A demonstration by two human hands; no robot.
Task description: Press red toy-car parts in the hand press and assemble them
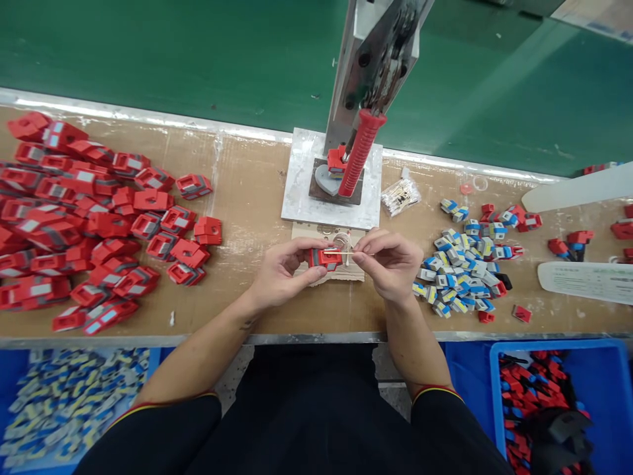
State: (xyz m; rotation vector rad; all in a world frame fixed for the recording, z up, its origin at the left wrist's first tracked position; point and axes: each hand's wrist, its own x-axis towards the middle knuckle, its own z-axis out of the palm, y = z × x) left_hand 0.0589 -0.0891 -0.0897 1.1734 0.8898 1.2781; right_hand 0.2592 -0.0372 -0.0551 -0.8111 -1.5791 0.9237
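Dark cloth shirt [316,409], left hand [283,269] pinching one blocky red plastic piece [330,261], right hand [391,261] pinching one slim pale stick [339,252], one metal press [346,112]

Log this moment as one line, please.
left hand: holds red part | right hand: holds thin stick at part | lever press: beyond hands

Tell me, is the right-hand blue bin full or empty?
Partly full: red pieces lie inside the bin, beside a bare blue stretch.

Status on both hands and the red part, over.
Left hand gripping red part. Right hand pinching thin stick, tip at part. Press stands beyond both hands.
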